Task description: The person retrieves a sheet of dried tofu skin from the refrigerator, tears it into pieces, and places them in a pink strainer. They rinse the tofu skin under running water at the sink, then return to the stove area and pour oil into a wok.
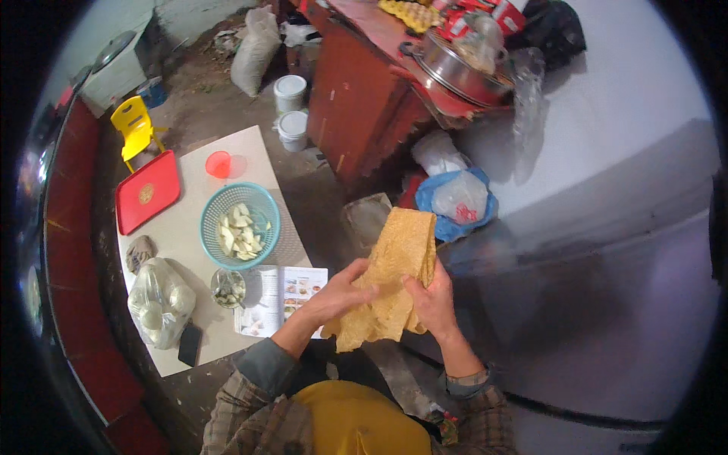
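Both of my hands hold a folded, wrinkled yellow cloth (401, 256) above the floor, just right of the table. My left hand (344, 290) grips its left side, with the fingers partly hidden behind it. On the right side, my right hand (432, 296) has its thumb on the front of the cloth and its other fingers behind. An open book with printed pictures (304, 290) lies at the table's near right corner, beside my left forearm. Left of the book is a small bowl with cut pieces (228, 289). Beyond it, a turquoise plastic basket (207, 244) contains pale cut slices (242, 233).
The table (261, 151) also bears a red tray (162, 193), red cup (219, 165), filled plastic bag (162, 301), crumpled cloth (140, 253) and phone (189, 344). A red cabinet (352, 96) carries a steel pot (455, 62). Bags (460, 199) lie below, near the wall.
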{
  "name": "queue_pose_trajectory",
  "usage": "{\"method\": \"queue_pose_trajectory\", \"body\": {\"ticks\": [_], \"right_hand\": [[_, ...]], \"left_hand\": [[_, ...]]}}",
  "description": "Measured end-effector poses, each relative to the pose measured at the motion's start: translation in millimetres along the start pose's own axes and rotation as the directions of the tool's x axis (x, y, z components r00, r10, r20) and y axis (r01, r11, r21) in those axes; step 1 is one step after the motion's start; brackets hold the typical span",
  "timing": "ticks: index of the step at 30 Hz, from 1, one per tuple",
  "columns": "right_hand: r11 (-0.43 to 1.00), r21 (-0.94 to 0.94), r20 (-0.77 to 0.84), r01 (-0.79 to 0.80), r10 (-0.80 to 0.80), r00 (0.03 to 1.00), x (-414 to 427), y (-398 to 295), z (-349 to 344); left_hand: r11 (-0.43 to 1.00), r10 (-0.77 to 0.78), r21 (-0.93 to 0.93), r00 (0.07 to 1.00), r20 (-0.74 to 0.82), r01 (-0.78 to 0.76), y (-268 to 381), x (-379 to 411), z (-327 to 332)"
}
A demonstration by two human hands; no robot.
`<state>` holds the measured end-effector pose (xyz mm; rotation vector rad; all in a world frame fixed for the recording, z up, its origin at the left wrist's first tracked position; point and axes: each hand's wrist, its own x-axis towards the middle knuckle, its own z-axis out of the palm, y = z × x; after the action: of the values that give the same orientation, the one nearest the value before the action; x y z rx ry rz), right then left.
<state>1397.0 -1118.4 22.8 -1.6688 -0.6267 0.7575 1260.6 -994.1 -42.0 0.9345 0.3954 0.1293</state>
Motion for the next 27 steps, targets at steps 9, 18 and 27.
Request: {"method": "queue_pose_trajectory", "body": {"ticks": [9,18,27], "right_hand": [[0.917,0.396,-0.15,-0.044,0.112,0.982,-102,38,-79],[0.627,-0.734,-0.428,-0.26,-0.131,0.894,-297,134,-180],[-0.328,-0.815,-0.448,-0.478,-0.167,0.878,-338,95,-241]], "left_hand": [[0.974,-0.219,0.125,0.936,0.277,0.191,-35,-9,95],[0.962,-0.273,0.06,0.918,0.287,0.267,-115,-38,138],[0.887,-0.394,0.41,0.81,0.434,0.212,-123,-48,182]]}}
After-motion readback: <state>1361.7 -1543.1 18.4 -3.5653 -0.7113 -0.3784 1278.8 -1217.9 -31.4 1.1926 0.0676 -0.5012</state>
